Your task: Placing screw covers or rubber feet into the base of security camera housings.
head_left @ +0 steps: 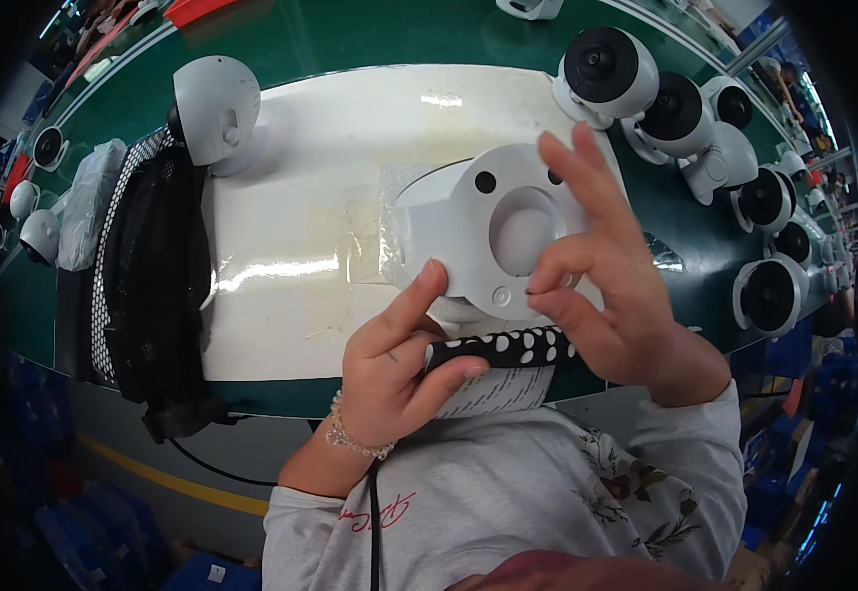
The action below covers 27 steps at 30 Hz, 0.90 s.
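In front of me a white security camera (439, 227) lies with its round base facing up. The base has a round recess and dark round pads on its rim, one partly behind my right hand. My left hand (385, 360) is closed on a black strip with white round spots (508, 348), and its index fingertip touches the camera's body. My right hand (611, 295) is at the base's right rim, thumb and index finger pinched together, other fingers raised. Whatever is in that pinch is too small to make out. Below the strip hangs a white printed sheet (498, 392).
The camera rests over a white mat (281, 217) on a green table (350, 39). Another white camera (217, 113) stands at the left, beside a black mesh bag (153, 276) and a clear plastic-wrapped bundle (92, 202). Several white cameras with black fronts (680, 113) crowd the right side.
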Each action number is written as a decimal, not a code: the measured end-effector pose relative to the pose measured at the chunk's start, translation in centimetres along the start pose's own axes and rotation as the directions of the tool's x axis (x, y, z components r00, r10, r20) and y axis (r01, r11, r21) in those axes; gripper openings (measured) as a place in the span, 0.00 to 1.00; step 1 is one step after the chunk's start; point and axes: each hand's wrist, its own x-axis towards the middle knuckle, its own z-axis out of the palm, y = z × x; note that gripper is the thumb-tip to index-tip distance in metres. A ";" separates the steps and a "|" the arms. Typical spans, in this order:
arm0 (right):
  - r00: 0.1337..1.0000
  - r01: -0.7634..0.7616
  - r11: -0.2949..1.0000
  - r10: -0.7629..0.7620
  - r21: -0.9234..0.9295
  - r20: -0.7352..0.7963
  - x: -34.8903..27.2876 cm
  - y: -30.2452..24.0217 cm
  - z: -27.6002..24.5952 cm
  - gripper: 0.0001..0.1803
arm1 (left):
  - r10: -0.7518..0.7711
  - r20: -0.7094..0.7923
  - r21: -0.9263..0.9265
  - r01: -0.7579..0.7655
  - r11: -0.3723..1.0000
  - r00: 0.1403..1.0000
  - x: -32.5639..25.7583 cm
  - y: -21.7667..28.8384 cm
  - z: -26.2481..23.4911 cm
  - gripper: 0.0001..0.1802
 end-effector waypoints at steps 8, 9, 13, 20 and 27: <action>0.996 -0.045 0.995 0.051 -0.089 0.075 -0.1 -0.5 0.9 0.04 | 0.011 -0.028 -0.019 -0.011 1.000 1.000 -0.1 0.0 0.2 0.16; 0.999 -0.015 0.994 0.020 -0.112 0.039 -0.3 -0.2 1.2 0.06 | -0.007 -0.019 -0.023 0.007 1.000 1.000 -0.1 0.0 0.2 0.16; 0.992 0.118 0.944 -0.125 -0.308 -0.004 -2.1 0.9 2.0 0.15 | -0.006 -0.018 0.001 0.006 1.000 1.000 0.1 0.2 0.1 0.14; 0.969 0.030 0.959 -0.097 -0.281 -0.227 -1.3 2.5 0.1 0.26 | 0.024 -0.035 0.021 -0.024 1.000 0.999 -0.1 -0.4 0.3 0.16; 0.752 -0.575 0.726 0.286 -0.378 -0.594 5.7 16.1 -8.9 0.41 | 0.078 -0.042 0.004 -0.078 0.997 0.996 -0.4 -0.7 0.6 0.16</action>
